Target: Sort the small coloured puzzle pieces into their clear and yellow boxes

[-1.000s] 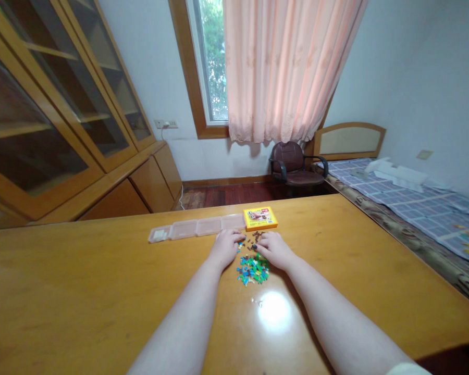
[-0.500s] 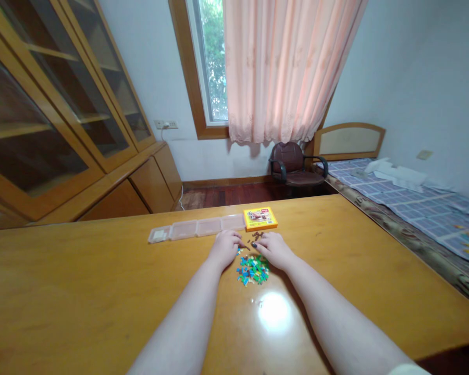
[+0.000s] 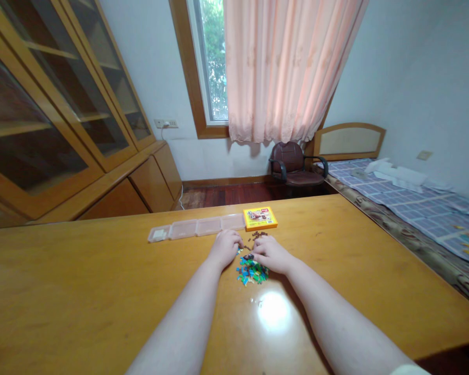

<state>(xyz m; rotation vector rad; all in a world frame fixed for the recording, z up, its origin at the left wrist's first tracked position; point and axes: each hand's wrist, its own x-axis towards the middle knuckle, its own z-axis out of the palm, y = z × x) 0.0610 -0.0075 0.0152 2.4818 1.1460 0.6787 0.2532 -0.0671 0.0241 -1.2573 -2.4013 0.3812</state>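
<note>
A pile of tiny green, blue, brown and cream pieces (image 3: 253, 272) lies on the wooden table between my forearms. Beyond it is a small cluster of brown pieces (image 3: 259, 236). My left hand (image 3: 225, 247) rests at the pile's upper left, fingers curled round; a brown piece shows by its fingertips, and whether it is gripped is too small to tell. My right hand (image 3: 271, 253) is at the pile's upper right edge, its fingers bent together over the pieces, with something dark at the tips that I cannot make out.
A yellow box (image 3: 260, 219) lies flat beyond my hands. Left of it, a row of clear plastic trays (image 3: 208, 226) stretches across the table (image 3: 82, 291). Behind the table stands a chair (image 3: 293, 164), with a bed (image 3: 398, 192) to the right and a cabinet (image 3: 113, 177) to the left.
My right hand has moved slightly toward me, from beside the brown pieces to the top of the colourful pile. My left hand has barely moved.
</note>
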